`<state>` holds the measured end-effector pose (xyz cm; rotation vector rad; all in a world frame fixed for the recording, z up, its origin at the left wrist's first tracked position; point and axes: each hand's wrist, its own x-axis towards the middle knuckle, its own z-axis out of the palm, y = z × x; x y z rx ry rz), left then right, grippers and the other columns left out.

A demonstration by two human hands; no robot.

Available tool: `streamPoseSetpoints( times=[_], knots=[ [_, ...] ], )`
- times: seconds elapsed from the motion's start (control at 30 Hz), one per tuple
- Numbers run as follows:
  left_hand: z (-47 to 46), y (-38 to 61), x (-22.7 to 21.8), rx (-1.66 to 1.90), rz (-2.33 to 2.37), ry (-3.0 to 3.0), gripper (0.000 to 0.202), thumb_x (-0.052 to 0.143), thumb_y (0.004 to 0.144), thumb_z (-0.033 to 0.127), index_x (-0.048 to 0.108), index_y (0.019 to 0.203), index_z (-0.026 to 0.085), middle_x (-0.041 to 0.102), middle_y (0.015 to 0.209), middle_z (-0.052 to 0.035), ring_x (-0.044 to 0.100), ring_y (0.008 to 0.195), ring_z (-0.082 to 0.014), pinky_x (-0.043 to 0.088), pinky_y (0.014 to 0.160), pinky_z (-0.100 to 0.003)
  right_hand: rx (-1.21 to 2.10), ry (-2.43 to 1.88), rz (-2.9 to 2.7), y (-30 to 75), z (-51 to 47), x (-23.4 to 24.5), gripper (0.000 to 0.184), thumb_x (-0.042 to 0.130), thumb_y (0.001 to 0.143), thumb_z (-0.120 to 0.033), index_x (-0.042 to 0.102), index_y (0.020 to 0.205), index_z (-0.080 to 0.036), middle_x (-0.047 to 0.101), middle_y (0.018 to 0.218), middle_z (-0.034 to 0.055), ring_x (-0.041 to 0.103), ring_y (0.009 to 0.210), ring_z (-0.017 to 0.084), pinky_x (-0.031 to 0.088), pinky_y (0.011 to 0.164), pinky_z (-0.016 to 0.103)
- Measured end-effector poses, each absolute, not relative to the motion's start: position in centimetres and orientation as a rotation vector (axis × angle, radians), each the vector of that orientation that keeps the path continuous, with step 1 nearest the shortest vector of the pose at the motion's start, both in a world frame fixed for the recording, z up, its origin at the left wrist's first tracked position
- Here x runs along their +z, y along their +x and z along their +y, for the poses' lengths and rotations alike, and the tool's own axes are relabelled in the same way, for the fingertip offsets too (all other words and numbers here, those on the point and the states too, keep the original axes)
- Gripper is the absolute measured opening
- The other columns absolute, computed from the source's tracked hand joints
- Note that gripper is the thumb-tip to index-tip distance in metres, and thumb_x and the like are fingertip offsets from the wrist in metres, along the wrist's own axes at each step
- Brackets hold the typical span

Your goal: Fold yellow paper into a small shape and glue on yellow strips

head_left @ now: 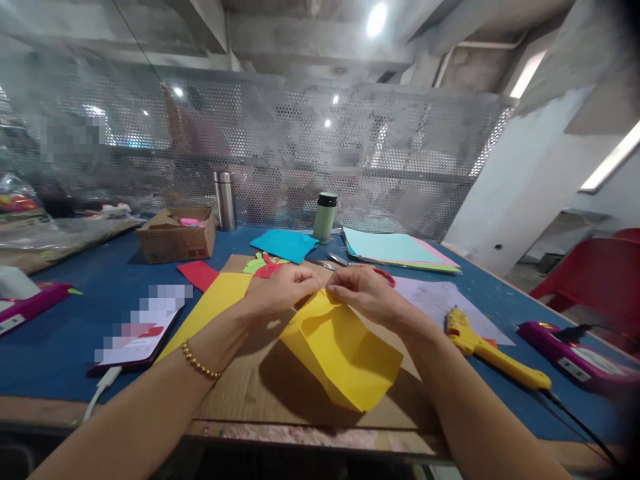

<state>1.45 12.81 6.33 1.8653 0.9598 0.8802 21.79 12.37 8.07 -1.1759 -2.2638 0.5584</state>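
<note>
A folded yellow paper bag (357, 347) tilts over the brown cardboard sheet (235, 393), one end raised. My left hand (283, 290) pinches its upper edge from the left, fingertips pressed together. Close beside it, my right hand (363, 291) pinches the same edge. The fingertips nearly meet, and they hide the part of the paper between them. Just beyond my hands lie cut red and green paper pieces (263, 265) and scissors with a red handle (385, 277), partly covered by my right hand. A flat yellow sheet (210, 303) lies under my left forearm.
A phone (145, 333) on a white cable lies left, a yellow glue gun (493, 350) right, near a purple power strip (575, 353). Behind stand a cardboard box (177, 240), a steel flask (226, 203), a green bottle (325, 220), blue paper (285, 245) and stacked coloured sheets (395, 247).
</note>
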Motion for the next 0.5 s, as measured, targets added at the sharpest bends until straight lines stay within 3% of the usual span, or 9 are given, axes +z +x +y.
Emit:
streamPoseSetpoints(
  times=[0.23, 0.37, 0.5],
  knots=[
    [13.05, 1.57, 6.17, 0.875, 0.942, 1.998, 0.016, 0.057, 0.081, 0.033, 0.056, 0.073, 0.018, 0.047, 0.065, 0.0051, 0.041, 0.059, -0.0097, 0.029, 0.054, -0.023, 0.493, -1.175, -2.316, 21.53, 12.37, 7.85, 0.017, 0.048, 0.082, -0.025, 0.049, 0.066, -0.019, 0.043, 0.063, -0.0031, 0.037, 0.059, 0.011, 0.022, 0.054, 0.027],
    [13.51, 1.59, 5.70, 0.908, 0.886, 1.946, 0.018, 0.058, 0.081, 0.034, 0.056, 0.073, 0.018, 0.044, 0.064, 0.0062, 0.037, 0.056, -0.0086, 0.027, 0.052, -0.022, 0.595, -1.134, -2.270, 21.81, 12.40, 7.79, 0.027, 0.048, 0.088, -0.032, 0.043, 0.064, -0.021, 0.038, 0.062, -0.0041, 0.035, 0.058, 0.011, 0.024, 0.053, 0.027],
    [13.68, 1.59, 5.54, 0.965, 0.852, 1.921, 0.018, 0.059, 0.080, 0.032, 0.053, 0.071, 0.018, 0.044, 0.064, 0.0063, 0.037, 0.057, -0.0084, 0.027, 0.053, -0.022, 0.649, -1.126, -2.194, 21.82, 12.35, 7.91, 0.033, 0.044, 0.094, -0.037, 0.047, 0.065, -0.020, 0.044, 0.064, -0.0026, 0.042, 0.060, 0.012, 0.031, 0.056, 0.027]
  ],
)
